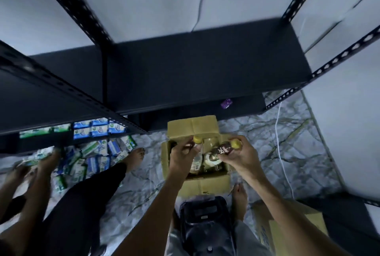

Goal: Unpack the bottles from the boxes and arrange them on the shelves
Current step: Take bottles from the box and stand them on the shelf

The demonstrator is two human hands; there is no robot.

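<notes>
Both hands are down at the open box point(197, 181) on the floor, each closed on a bottle. Left hand point(183, 158) wraps the pale bottle point(197, 153), yellow cap up, body partly inside the box. Right hand point(240, 158) grips the dark bottle point(223, 150), tilted, yellow cap pointing right, mostly clear of the box rim. More bottles show in the box between the two hands, one lying with its base up; count unclear, it's dim in there. The shelf point(205, 70) directly ahead is bare and dark, well above the box, so that's my guess for the drop target. Step in hand looks like the lift-out. To do it clean: pull the left bottle straight up so it doesn't snag the flaps or knock its neighbours, then rotate the right one upright before it reaches the shelf. Set both at the back corner first, labels forward, so later rows don't need a reach-over. Grip on the right is near the neck and shoulder; a smooth bottle held there could swing, so shift lower on the body if it feels loose. Second person point(41, 173) works the cartons point(96, 130) on the left, near but apart; keep elbows in when rising. A second box point(287, 233) sits by the right foot, unopened state not clear.
</notes>
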